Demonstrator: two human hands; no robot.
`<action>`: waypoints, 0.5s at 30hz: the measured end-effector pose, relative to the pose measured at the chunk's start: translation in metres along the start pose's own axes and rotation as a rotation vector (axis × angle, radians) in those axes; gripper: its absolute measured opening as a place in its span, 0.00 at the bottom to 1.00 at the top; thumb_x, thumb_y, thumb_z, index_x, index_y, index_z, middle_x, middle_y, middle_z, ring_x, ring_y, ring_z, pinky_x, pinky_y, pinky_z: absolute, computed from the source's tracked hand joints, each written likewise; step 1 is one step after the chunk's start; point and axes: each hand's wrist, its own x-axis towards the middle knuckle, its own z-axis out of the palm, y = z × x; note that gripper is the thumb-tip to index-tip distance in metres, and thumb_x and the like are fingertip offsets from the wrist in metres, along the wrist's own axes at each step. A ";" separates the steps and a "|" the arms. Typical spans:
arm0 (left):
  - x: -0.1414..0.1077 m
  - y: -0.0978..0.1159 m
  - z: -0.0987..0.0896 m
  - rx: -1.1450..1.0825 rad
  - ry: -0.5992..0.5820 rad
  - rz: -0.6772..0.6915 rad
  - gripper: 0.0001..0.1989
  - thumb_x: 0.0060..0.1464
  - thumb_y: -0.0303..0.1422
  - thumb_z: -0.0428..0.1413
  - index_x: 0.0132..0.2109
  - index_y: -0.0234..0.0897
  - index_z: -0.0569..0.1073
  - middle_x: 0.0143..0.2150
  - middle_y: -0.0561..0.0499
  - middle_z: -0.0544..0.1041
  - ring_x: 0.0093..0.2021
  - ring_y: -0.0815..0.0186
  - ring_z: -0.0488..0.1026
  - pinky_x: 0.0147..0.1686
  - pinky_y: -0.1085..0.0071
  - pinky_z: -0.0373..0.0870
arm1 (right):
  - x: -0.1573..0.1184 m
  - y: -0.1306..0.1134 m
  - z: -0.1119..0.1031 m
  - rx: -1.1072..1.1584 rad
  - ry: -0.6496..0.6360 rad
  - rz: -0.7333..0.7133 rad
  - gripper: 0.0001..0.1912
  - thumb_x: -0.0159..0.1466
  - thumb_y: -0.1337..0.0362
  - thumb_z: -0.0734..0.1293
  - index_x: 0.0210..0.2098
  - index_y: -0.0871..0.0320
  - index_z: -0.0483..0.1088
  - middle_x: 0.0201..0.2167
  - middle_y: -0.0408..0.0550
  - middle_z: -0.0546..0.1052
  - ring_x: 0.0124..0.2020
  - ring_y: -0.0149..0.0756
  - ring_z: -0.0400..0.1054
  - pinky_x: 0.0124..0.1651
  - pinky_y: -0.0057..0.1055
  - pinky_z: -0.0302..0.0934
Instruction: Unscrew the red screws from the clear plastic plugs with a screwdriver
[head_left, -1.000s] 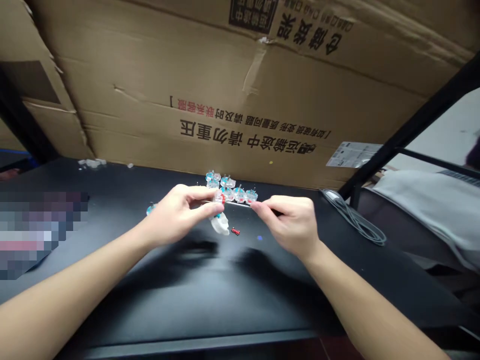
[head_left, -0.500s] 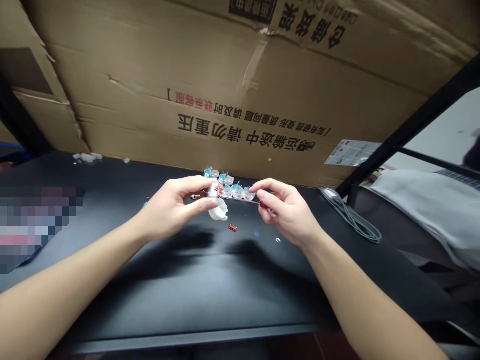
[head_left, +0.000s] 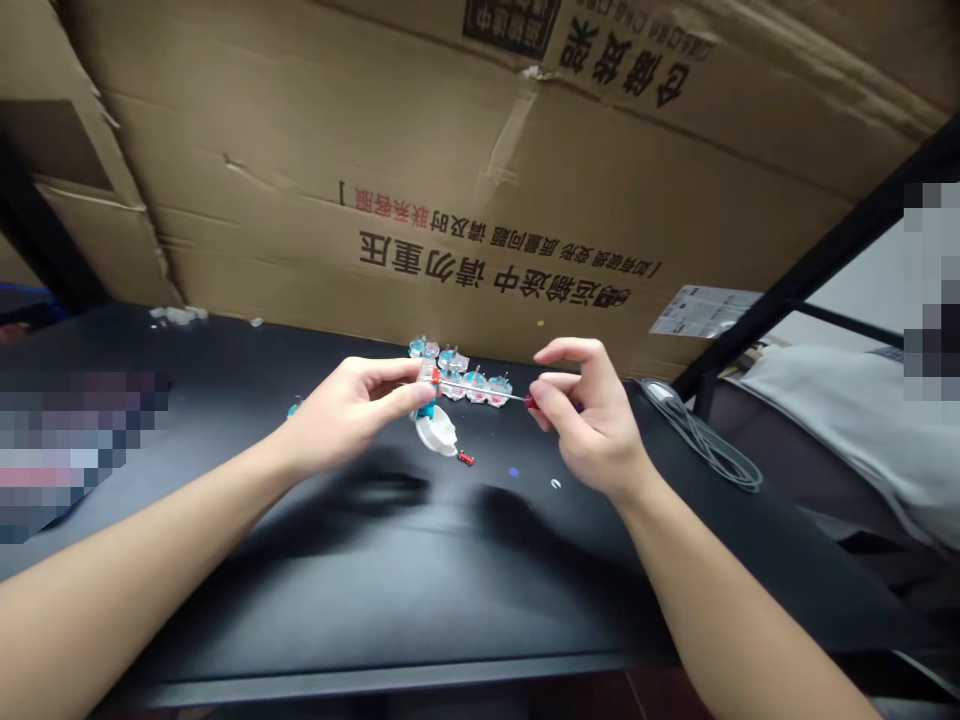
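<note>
My left hand (head_left: 349, 415) pinches a small clear plastic part with teal and red pieces (head_left: 429, 395), and a whitish translucent cup-shaped piece (head_left: 436, 436) hangs below it. A thin metal rod (head_left: 480, 389) runs from that part to my right hand (head_left: 589, 415), whose fingertips pinch its red end. Behind the rod stands a cluster of several clear plastic parts with teal centres (head_left: 465, 381). A tiny red piece (head_left: 466, 458) lies on the table just below my hands.
The black table (head_left: 375, 600) also holds a blue dot (head_left: 514, 472), a small white ring (head_left: 556, 484), a coiled grey cable (head_left: 709, 445) and white scraps (head_left: 176, 315). A large cardboard sheet (head_left: 480, 150) stands behind it, and a black metal frame bar (head_left: 817, 250) crosses the right.
My right hand has moved right, away from my left, with the rod now stretched between them. My left hand has barely moved, and the whitish piece sits flatter.
</note>
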 end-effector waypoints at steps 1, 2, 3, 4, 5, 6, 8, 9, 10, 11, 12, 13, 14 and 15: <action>0.000 0.000 -0.001 0.012 0.011 0.016 0.17 0.61 0.44 0.58 0.44 0.35 0.81 0.43 0.48 0.82 0.47 0.57 0.76 0.49 0.69 0.70 | 0.001 -0.001 0.000 0.060 0.016 0.032 0.10 0.68 0.65 0.65 0.48 0.48 0.63 0.19 0.33 0.64 0.20 0.29 0.61 0.24 0.28 0.57; -0.001 0.001 -0.001 0.020 0.019 0.034 0.17 0.61 0.44 0.58 0.44 0.35 0.81 0.44 0.49 0.82 0.47 0.58 0.76 0.49 0.70 0.70 | 0.002 -0.002 0.000 0.107 0.027 0.048 0.13 0.67 0.64 0.67 0.49 0.48 0.63 0.21 0.34 0.66 0.22 0.30 0.63 0.26 0.28 0.59; -0.001 0.001 -0.001 0.026 0.023 0.051 0.16 0.61 0.43 0.58 0.44 0.36 0.81 0.44 0.49 0.82 0.46 0.59 0.76 0.48 0.71 0.70 | 0.003 -0.002 0.000 0.142 0.036 0.053 0.15 0.66 0.64 0.68 0.50 0.48 0.63 0.22 0.35 0.68 0.24 0.30 0.65 0.27 0.29 0.60; -0.002 0.002 0.000 0.030 0.024 0.067 0.15 0.61 0.43 0.58 0.44 0.37 0.81 0.43 0.50 0.82 0.45 0.60 0.76 0.48 0.72 0.70 | 0.004 -0.002 -0.001 0.164 0.044 0.051 0.17 0.65 0.64 0.70 0.50 0.48 0.63 0.24 0.36 0.69 0.25 0.30 0.67 0.28 0.29 0.61; -0.002 0.002 0.001 0.033 0.024 0.081 0.14 0.61 0.42 0.58 0.44 0.37 0.81 0.43 0.50 0.82 0.45 0.61 0.76 0.47 0.73 0.70 | 0.004 -0.002 -0.002 0.173 0.051 0.045 0.19 0.64 0.63 0.71 0.51 0.47 0.63 0.25 0.37 0.70 0.26 0.31 0.68 0.29 0.29 0.61; -0.003 0.003 0.002 0.035 0.026 0.094 0.14 0.60 0.42 0.58 0.44 0.36 0.81 0.42 0.50 0.82 0.44 0.61 0.77 0.46 0.73 0.71 | 0.005 -0.002 -0.002 0.170 0.058 0.038 0.20 0.63 0.63 0.72 0.51 0.47 0.64 0.26 0.38 0.71 0.27 0.31 0.68 0.29 0.30 0.62; -0.003 0.003 0.004 0.037 0.034 0.118 0.14 0.60 0.42 0.58 0.43 0.35 0.81 0.41 0.50 0.82 0.42 0.61 0.77 0.44 0.73 0.72 | 0.004 -0.001 -0.003 0.147 0.062 0.040 0.19 0.63 0.61 0.71 0.51 0.47 0.65 0.27 0.38 0.71 0.27 0.31 0.68 0.29 0.30 0.62; -0.003 0.004 0.005 0.034 0.038 0.125 0.14 0.60 0.42 0.58 0.44 0.35 0.81 0.41 0.49 0.82 0.42 0.61 0.77 0.44 0.73 0.72 | 0.004 0.000 -0.003 0.135 0.057 0.054 0.16 0.65 0.60 0.70 0.51 0.48 0.65 0.26 0.38 0.70 0.26 0.30 0.67 0.28 0.30 0.62; -0.003 0.004 0.005 0.033 0.039 0.131 0.14 0.61 0.41 0.58 0.44 0.35 0.81 0.41 0.49 0.82 0.42 0.61 0.77 0.44 0.73 0.72 | 0.003 0.000 -0.003 0.126 0.050 0.073 0.13 0.67 0.59 0.67 0.51 0.48 0.66 0.24 0.37 0.68 0.23 0.29 0.65 0.28 0.30 0.61; -0.003 0.004 0.006 0.035 0.040 0.136 0.14 0.61 0.41 0.58 0.44 0.35 0.81 0.41 0.49 0.82 0.42 0.61 0.77 0.44 0.73 0.72 | 0.003 0.000 -0.004 0.119 0.043 0.089 0.11 0.69 0.57 0.65 0.51 0.49 0.66 0.22 0.36 0.67 0.21 0.28 0.63 0.27 0.30 0.61; -0.003 0.004 0.006 0.039 0.040 0.138 0.14 0.61 0.41 0.58 0.44 0.35 0.81 0.41 0.49 0.82 0.42 0.61 0.77 0.44 0.73 0.72 | 0.003 0.000 -0.004 0.111 0.040 0.091 0.10 0.70 0.57 0.63 0.50 0.49 0.66 0.21 0.35 0.65 0.20 0.28 0.62 0.27 0.31 0.61; -0.003 0.004 0.006 0.041 0.040 0.138 0.14 0.61 0.41 0.58 0.44 0.35 0.81 0.41 0.49 0.82 0.42 0.61 0.77 0.44 0.73 0.72 | 0.003 0.000 -0.005 0.101 0.041 0.075 0.10 0.70 0.57 0.64 0.50 0.48 0.66 0.21 0.35 0.65 0.20 0.28 0.63 0.27 0.31 0.61; -0.003 0.004 0.006 0.040 0.043 0.139 0.13 0.61 0.40 0.58 0.44 0.36 0.81 0.42 0.49 0.82 0.43 0.61 0.77 0.45 0.73 0.71 | 0.003 0.000 -0.006 0.089 0.044 0.042 0.12 0.69 0.58 0.65 0.51 0.48 0.65 0.23 0.36 0.66 0.22 0.29 0.64 0.28 0.31 0.62; -0.004 0.004 0.006 0.035 0.047 0.137 0.13 0.61 0.40 0.58 0.44 0.36 0.81 0.42 0.50 0.82 0.44 0.61 0.77 0.45 0.74 0.71 | 0.004 0.000 -0.006 0.073 0.048 0.001 0.14 0.67 0.59 0.68 0.51 0.48 0.64 0.25 0.37 0.68 0.25 0.31 0.67 0.30 0.32 0.63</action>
